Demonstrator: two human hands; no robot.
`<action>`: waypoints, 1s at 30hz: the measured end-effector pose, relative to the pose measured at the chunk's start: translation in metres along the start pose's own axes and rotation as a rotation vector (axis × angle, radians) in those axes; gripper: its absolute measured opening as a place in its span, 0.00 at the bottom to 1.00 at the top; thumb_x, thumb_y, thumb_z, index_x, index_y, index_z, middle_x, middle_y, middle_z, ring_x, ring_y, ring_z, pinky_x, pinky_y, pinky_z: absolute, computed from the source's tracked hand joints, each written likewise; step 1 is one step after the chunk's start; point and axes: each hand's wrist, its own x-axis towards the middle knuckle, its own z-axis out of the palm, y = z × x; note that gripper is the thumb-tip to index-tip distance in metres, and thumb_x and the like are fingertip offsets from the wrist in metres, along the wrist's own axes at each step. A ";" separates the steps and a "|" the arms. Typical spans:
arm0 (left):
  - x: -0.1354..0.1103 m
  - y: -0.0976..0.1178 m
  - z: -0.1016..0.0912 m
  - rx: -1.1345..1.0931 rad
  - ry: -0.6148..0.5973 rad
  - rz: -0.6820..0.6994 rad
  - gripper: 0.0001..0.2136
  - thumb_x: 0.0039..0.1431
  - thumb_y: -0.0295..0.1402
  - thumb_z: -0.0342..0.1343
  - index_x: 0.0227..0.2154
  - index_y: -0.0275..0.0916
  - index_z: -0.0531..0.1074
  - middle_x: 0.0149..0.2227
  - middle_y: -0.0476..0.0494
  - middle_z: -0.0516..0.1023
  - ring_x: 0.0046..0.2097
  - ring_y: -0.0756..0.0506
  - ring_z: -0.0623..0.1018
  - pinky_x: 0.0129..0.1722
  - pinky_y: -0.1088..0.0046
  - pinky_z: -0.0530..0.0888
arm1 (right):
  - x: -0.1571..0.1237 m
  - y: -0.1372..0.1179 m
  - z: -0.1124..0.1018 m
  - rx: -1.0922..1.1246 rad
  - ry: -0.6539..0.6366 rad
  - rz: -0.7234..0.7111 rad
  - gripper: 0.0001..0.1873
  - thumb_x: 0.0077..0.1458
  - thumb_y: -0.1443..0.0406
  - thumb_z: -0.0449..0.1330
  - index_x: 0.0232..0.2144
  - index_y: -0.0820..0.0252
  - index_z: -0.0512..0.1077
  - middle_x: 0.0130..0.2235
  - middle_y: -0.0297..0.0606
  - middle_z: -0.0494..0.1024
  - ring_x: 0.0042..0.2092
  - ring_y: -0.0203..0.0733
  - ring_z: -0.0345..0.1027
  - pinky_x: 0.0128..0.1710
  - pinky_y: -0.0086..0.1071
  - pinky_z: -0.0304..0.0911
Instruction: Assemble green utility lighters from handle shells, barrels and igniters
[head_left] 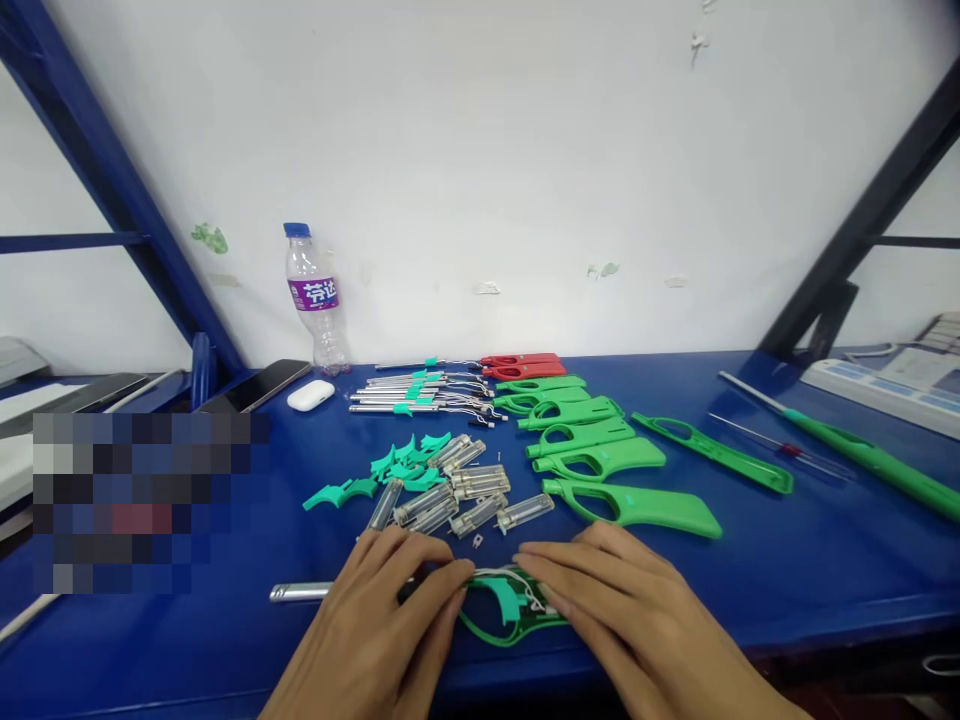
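My left hand [382,620] and my right hand [615,610] lie side by side at the near edge of the blue table [787,560]. Both press with fingers together on a green lighter shell [514,610] that has a teal trigger and a thin white wire in it. A metal tube [300,592] sticks out to the left from under my left hand. Just beyond my fingers lie several clear gas cartridges [465,495] and teal triggers [375,475].
Green handle shells [592,450] lie in a row at centre right, red ones [525,365] behind. Metal tubes with wires [420,395], a water bottle [316,300], an earbud case [310,395] and a phone [262,385] stand at the back. More green parts [862,455] lie right.
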 end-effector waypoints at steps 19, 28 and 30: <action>0.000 0.000 0.001 -0.112 -0.026 -0.034 0.12 0.76 0.24 0.50 0.52 0.44 0.75 0.44 0.45 0.80 0.44 0.44 0.80 0.47 0.65 0.83 | -0.003 0.001 0.003 0.020 0.030 0.008 0.13 0.76 0.62 0.58 0.55 0.47 0.81 0.51 0.29 0.89 0.50 0.41 0.86 0.58 0.33 0.77; -0.005 -0.006 0.003 -0.140 -0.067 -0.029 0.15 0.75 0.21 0.49 0.56 0.43 0.74 0.46 0.43 0.78 0.44 0.44 0.78 0.46 0.66 0.79 | 0.000 -0.002 0.000 0.041 0.032 0.021 0.11 0.76 0.63 0.59 0.53 0.46 0.81 0.49 0.26 0.89 0.48 0.37 0.86 0.63 0.30 0.73; -0.008 -0.006 0.003 -0.150 -0.053 -0.015 0.16 0.75 0.20 0.50 0.56 0.43 0.74 0.47 0.43 0.78 0.44 0.44 0.77 0.45 0.66 0.78 | -0.001 -0.002 0.000 0.045 0.029 0.022 0.11 0.75 0.63 0.60 0.53 0.47 0.81 0.49 0.27 0.89 0.49 0.37 0.86 0.63 0.30 0.72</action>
